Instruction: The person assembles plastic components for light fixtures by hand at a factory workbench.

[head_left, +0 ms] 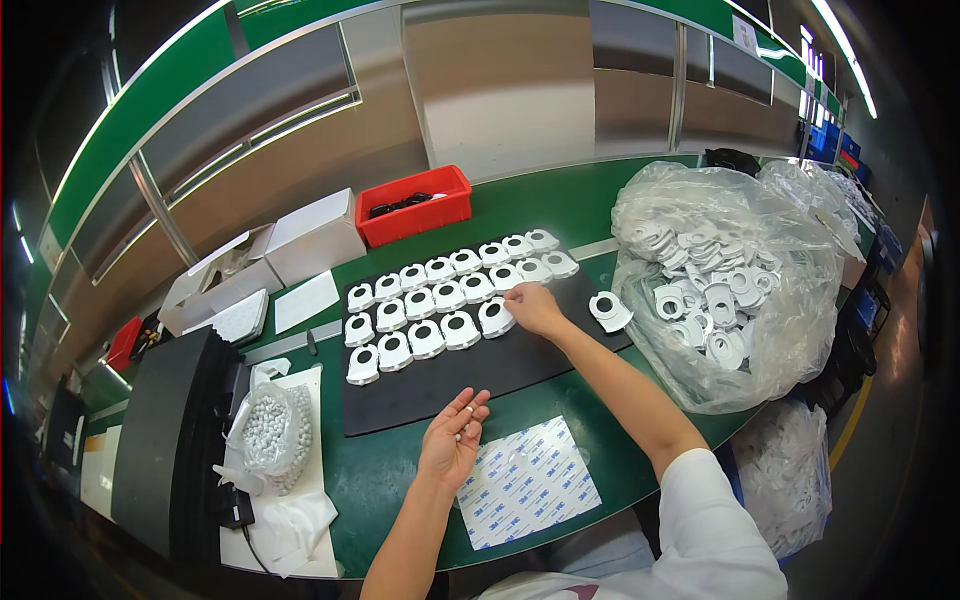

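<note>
My right hand [533, 307] reaches over the black mat [480, 375], its fingertips on a white plastic part [496, 317] at the right end of the front row. Several such white parts with dark oval holes lie in three slanted rows [440, 297] on the mat. One more white part [609, 310] lies alone to the right of the hand. My left hand [455, 437] rests palm up near the mat's front edge with a few small white beads [462, 435] in the cupped palm. A sheet of small adhesive pads [527, 482] lies just right of it.
A large clear bag [790, 330] of white parts stands at the right. A small bag of white beads [268, 428] sits left beside a black box [165, 440]. A red bin [415, 205] and white cartons [310, 238] stand behind the mat. The green table [560, 200] edge runs along the front.
</note>
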`<state>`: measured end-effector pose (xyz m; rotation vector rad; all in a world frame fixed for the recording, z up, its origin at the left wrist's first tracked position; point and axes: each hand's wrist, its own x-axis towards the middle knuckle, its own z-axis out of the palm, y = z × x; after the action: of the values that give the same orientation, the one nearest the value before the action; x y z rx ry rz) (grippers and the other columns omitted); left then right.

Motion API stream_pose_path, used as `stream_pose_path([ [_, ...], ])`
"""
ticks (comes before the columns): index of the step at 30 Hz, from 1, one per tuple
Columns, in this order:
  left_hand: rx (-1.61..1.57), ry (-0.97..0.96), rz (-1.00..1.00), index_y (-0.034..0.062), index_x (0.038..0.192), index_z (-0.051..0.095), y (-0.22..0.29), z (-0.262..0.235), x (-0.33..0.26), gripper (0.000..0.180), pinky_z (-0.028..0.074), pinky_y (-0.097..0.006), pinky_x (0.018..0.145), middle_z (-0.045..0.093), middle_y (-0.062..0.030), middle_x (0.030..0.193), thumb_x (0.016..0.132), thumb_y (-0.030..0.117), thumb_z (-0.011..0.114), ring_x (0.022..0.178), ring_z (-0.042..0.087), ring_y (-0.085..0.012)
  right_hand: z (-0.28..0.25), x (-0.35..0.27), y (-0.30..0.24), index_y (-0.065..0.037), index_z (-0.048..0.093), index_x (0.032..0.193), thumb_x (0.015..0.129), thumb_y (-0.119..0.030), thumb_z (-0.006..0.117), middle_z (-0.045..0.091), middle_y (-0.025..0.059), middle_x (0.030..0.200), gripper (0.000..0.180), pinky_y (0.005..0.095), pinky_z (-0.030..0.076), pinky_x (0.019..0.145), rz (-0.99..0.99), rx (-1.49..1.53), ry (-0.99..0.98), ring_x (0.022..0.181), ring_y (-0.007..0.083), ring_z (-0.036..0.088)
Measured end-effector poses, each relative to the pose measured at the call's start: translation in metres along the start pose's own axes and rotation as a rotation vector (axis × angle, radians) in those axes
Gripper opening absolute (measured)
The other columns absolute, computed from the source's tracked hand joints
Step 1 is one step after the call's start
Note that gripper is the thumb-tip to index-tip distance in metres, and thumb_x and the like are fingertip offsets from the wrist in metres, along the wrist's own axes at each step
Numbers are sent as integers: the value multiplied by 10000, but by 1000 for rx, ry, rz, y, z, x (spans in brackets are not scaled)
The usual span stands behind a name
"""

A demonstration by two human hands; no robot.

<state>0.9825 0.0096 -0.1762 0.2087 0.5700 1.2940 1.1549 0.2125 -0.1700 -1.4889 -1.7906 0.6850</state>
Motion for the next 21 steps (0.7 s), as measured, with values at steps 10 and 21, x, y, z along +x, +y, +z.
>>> stream_pose_path([
  [10,21,-62,-13,6,1033,542,-2,-3,-4,216,361,-164,472,586,-61,878,894,171,556,655,497,-93,-90,-36,24,-72,640,773,700,-145,653,642,106,810,104,403,488,687,-224,-407,147,776,299,614],
  [21,88,24,78,11,1132,548,-7,9,-4,263,403,-184,564,587,-70,960,875,67,562,714,499,-96,-134,-77,66,12,543,863,601,-339,791,601,199,819,504,422,479,694,-136,-695,140,825,360,592],
])
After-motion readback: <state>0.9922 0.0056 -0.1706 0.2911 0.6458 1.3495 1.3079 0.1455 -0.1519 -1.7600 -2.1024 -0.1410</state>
